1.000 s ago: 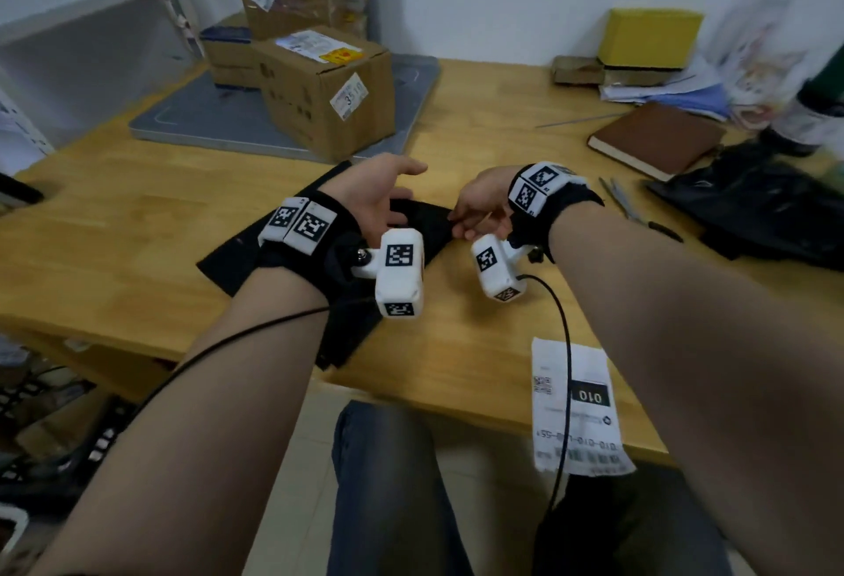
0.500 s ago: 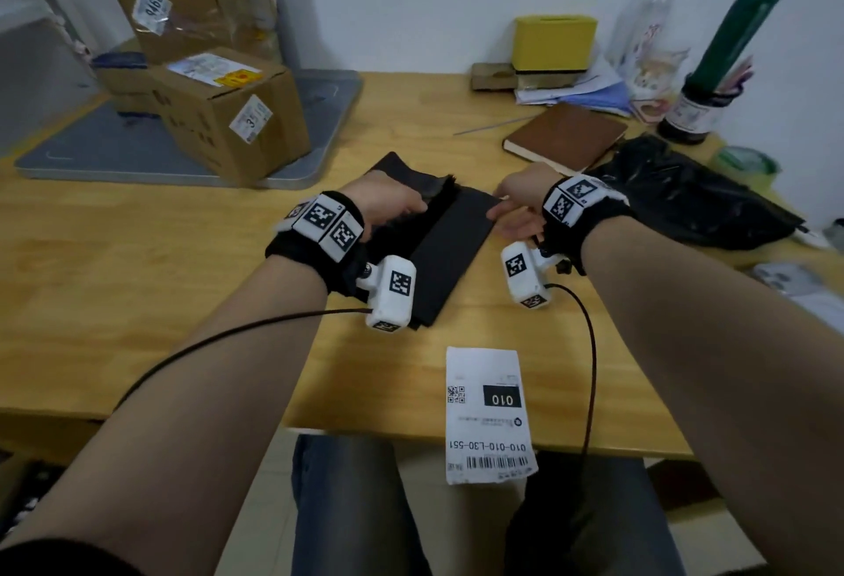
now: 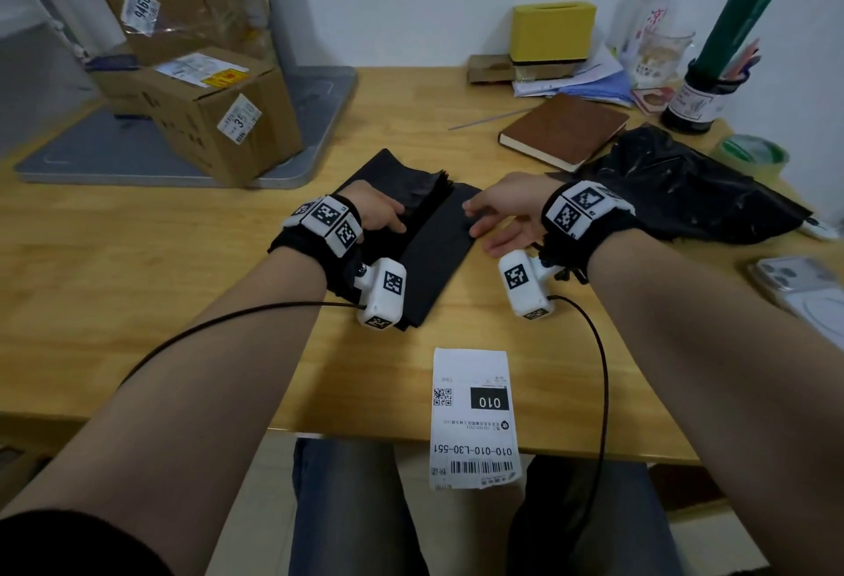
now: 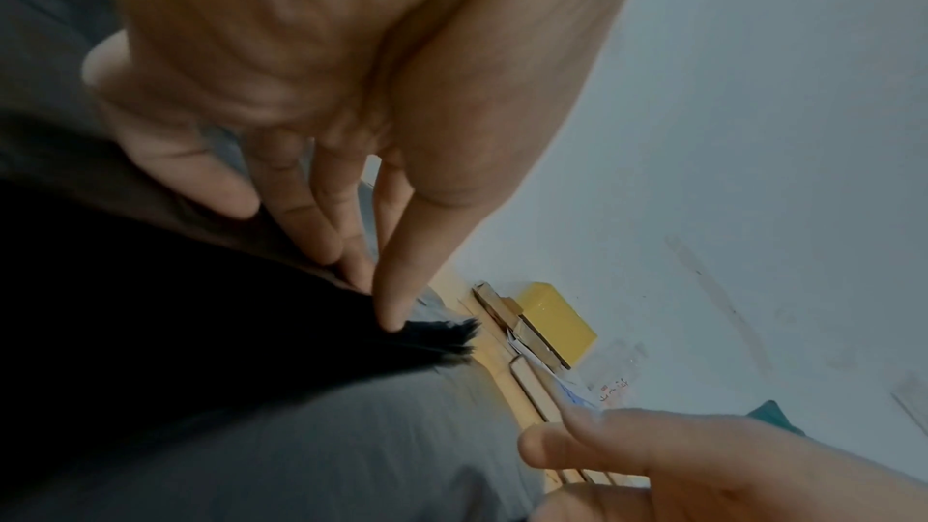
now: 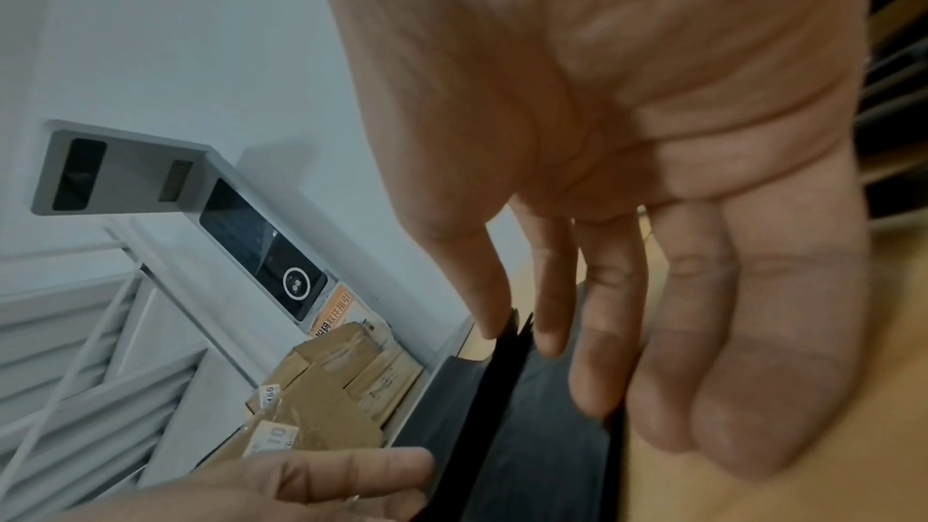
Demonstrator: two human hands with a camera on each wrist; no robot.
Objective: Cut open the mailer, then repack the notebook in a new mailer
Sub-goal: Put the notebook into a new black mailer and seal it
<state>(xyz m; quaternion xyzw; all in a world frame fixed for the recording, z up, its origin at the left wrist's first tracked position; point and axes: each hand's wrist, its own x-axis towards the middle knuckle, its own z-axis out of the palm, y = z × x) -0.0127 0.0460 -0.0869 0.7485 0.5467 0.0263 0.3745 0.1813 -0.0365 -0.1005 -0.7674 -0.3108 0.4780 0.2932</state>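
A stack of flat black new mailers (image 3: 438, 251) lies mid-table. My left hand (image 3: 379, 215) rests on its left half, and the straight fingers (image 4: 397, 308) press on the fanned black edges (image 4: 441, 336). My right hand (image 3: 498, 215) is at the stack's right edge; its straight fingertips (image 5: 547, 340) touch the top mailer (image 5: 532, 451). The brown notebook (image 3: 564, 128) lies closed behind my right hand. Beside it, the crumpled black old mailer (image 3: 685, 183) lies to the right.
A white shipping label (image 3: 475, 415) overhangs the table's near edge. Taped cardboard boxes (image 3: 214, 119) sit on a grey platform (image 3: 315, 128) at back left. A yellow box (image 3: 550, 30), papers, a jar and a tape roll (image 3: 753, 155) line the back right. A phone (image 3: 799, 288) lies far right.
The mailer stack has moved from the table's near edge further onto the table. Both hands moved with it; my right hand went from pinching its edge to touching it with straight fingers.
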